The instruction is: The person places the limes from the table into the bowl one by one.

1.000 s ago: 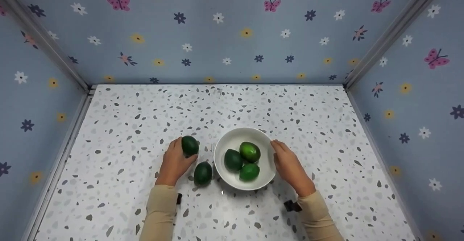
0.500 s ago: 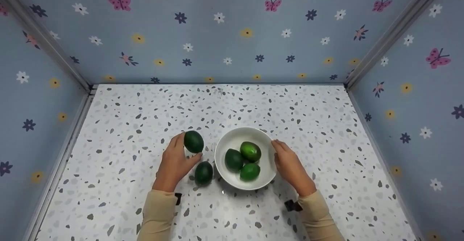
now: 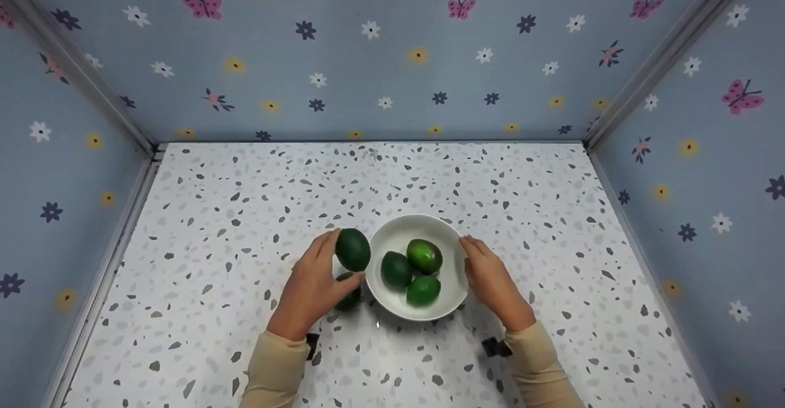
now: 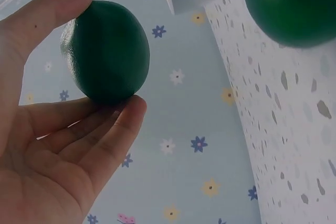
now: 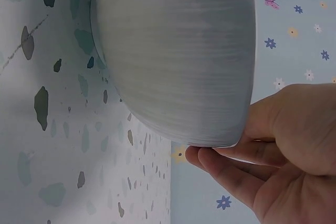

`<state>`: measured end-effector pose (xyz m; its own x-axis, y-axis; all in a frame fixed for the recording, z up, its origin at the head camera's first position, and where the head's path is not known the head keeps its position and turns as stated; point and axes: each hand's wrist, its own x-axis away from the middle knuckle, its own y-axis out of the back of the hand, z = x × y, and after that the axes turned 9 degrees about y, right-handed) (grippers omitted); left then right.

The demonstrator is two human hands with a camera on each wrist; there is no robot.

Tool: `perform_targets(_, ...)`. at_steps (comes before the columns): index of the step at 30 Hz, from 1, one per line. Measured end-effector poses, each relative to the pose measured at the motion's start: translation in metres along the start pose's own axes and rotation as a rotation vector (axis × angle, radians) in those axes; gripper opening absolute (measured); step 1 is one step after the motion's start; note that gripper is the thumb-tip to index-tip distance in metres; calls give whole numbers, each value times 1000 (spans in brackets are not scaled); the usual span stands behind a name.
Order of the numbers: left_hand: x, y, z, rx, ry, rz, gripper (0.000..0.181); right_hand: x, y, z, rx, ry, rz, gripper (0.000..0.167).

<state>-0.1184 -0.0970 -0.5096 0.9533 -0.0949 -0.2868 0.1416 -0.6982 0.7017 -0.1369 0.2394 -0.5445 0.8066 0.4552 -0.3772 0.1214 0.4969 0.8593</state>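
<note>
A dark green oval fruit [image 3: 353, 250] [image 4: 111, 52] is pinched between the thumb and fingertips of my left hand [image 3: 311, 282] [image 4: 58, 145], beside the left rim of a white bowl [image 3: 376, 297] [image 5: 178, 56]. Another dark green fruit [image 3: 349, 299] lies on the table, partly hidden under that hand. Inside the bowl are a dark green fruit [image 3: 396, 270], a glossy green one [image 3: 424, 256] and a brighter green one [image 3: 423, 291]. My right hand [image 3: 495, 282] [image 5: 283, 156] touches the outside of the bowl's right rim, its fingers extended.
The speckled white table [image 3: 392, 178] runs back to a blue patterned wall [image 3: 380, 58], with further patterned panels at left and right. Dark straps or mounts show at both wrists, by the beige sleeves.
My left hand has carried its fruit rightward from the table's left part to the bowl's edge, now overlapping the loose fruit. My right hand and the bowl stay in place.
</note>
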Motion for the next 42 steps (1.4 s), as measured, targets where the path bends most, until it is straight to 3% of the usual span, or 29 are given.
perform_targets(5, 4, -8, -7, 3, 11, 62, 81, 1, -2, -2, 14, 40, -27, 41)
perform_targets(8, 7, -16, -10, -10, -14, 94, 81, 1, -3, -3, 20, 52, -38, 42)
perform_targets(13, 9, -26, -12, -30, -78, 111, 80, 0, -4, -3, 14, 46, -43, 42)
perform_targets(19, 8, -31, -10, -43, -98, 118, 80, 0, -3, -1, 0, 21, -28, 43)
perform_targets(29, 9, -28, -10, -81, -72, 150, 81, 0, -2, -2, 5, 44, -36, 44)
perform_targets(42, 13, -11, 0, -99, -4, 135, 80, 0, 0, 0, 0, 37, -31, 39)
